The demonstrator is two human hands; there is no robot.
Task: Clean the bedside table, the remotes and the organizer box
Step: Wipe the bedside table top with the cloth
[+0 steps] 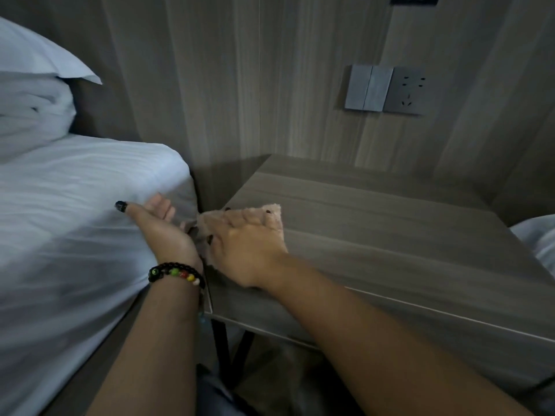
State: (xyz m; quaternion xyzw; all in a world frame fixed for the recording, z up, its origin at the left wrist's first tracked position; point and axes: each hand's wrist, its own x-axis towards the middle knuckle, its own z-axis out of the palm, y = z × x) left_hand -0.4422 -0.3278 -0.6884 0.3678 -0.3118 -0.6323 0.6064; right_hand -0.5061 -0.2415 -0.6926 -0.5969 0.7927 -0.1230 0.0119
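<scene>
Spanning cloth [240, 223] leftward over table [390, 235] edge

Both forearms came in from the bottom of the shot, bare, angled up toward the middle. Left hand [153, 219] was open, palm turned up-ish, thumb stuck out to the left with a dark painted nail, fingers loosely spread. It had a beaded bracelet [175, 274] round the wrist. Right hand [244, 244] was palm down just beside the left one, fingers curled forward and pressing flat, knuckles up, wrist bent a bit.
</scene>
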